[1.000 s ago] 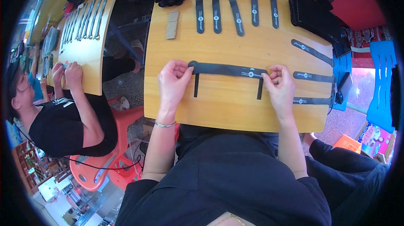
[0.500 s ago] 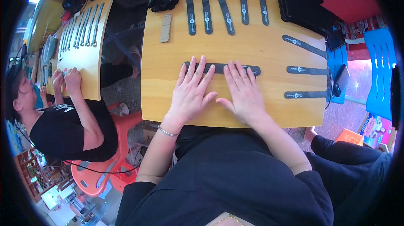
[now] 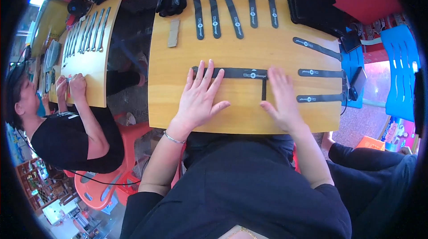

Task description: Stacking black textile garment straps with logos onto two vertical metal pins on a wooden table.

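Observation:
A black strap (image 3: 236, 73) with pale printing lies crosswise on the wooden table in front of me. My left hand (image 3: 200, 91) rests flat over its left end, fingers spread and nothing gripped. At the strap's right end is my right hand (image 3: 283, 101), a little smeared by motion, with fingers stretched out and thumb apart; its fingertips cover that end. A narrow dark strip (image 3: 263, 90) runs from the strap's right end toward me, beside my right thumb; whether it is part of the strap I cannot tell.
Several similar straps (image 3: 216, 12) lie along the far side, and more straps (image 3: 320, 73) at the right. Black stacks (image 3: 315, 14) stand at the far corners. A flat brown piece (image 3: 173, 33) lies at the left. A co-worker (image 3: 71, 123) sits at the left table (image 3: 99, 78).
My right hand has slid right along the strap, baring its printed right part and the narrow dark strip. My left hand stays on the left end.

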The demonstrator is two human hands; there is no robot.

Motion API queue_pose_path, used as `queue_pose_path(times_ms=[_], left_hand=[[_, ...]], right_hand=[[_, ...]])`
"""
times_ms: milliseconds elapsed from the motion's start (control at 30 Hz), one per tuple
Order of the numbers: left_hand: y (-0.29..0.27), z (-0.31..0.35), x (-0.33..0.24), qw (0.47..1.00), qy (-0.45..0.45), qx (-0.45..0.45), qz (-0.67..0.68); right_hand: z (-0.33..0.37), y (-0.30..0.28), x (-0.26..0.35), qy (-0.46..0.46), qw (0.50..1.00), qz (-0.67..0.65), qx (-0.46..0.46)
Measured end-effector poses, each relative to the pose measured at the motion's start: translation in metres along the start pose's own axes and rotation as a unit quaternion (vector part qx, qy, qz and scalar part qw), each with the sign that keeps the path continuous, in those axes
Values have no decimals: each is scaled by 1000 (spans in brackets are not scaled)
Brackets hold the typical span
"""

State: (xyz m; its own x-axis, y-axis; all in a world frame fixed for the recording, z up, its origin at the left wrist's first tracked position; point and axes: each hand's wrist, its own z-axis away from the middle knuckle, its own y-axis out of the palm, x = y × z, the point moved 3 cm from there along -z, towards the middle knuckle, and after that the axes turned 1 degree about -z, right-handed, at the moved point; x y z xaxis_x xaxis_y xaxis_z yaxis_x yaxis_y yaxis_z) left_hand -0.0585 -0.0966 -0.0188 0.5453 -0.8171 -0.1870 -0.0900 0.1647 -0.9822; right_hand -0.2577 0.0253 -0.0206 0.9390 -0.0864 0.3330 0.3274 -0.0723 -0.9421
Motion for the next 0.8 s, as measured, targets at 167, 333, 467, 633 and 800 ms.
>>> queue_pose_path(times_ms=[167, 333, 467, 633, 800], left_hand=[[-11, -4, -26, 982, 79, -128, 118], [-3, -29, -101, 963, 224, -53, 140], [18, -42, -130, 953, 267, 2, 140], [43, -45, -138, 949, 288, 36, 120], [40, -43, -136, 951, 288, -8, 109]], right_hand=[[40, -71, -83, 156, 936, -114, -294], [91, -70, -190, 331, 883, 34, -331], [112, -43, -224, 420, 864, -34, -277], [121, -34, -232, 407, 847, -247, -236], [123, -59, -197, 378, 845, -260, -274]])
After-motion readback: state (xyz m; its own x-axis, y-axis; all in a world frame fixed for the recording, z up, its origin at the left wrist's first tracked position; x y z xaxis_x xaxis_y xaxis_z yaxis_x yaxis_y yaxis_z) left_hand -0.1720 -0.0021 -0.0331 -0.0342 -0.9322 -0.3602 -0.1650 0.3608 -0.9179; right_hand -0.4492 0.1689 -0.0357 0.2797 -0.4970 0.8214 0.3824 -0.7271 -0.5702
